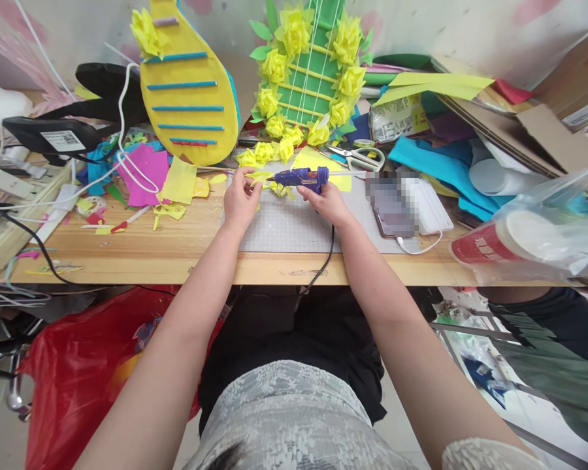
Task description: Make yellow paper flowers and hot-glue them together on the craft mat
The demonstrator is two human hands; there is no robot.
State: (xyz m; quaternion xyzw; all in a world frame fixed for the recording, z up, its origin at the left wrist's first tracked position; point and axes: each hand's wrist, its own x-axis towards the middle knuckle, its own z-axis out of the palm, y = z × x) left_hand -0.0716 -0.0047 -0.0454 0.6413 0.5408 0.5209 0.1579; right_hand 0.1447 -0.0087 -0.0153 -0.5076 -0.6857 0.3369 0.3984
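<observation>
In my right hand (329, 201) is a blue hot glue gun (298, 176), held level with its nozzle pointing left and a pale glue stick (340, 173) out of its back. My left hand (242, 196) pinches a piece of yellow paper (259, 177) close to the nozzle; whether they touch I cannot tell. Both hands are above a grey cutting mat (284, 228). Just beyond them lie several yellow paper flowers (264, 153). Behind stands a green instrument shape (304, 91) with white strings, ringed by yellow flowers. Left of it leans a yellow pear-shaped board (189, 98) with blue strips.
Scissors (357, 156) lie behind the glue gun. A phone (394, 209) and a white power bank (431, 205) are at the right, near a bagged red cup (490, 245). Cardboard (504, 134) and coloured sheets crowd the back right. Paper scraps (144, 173) and cables cover the left.
</observation>
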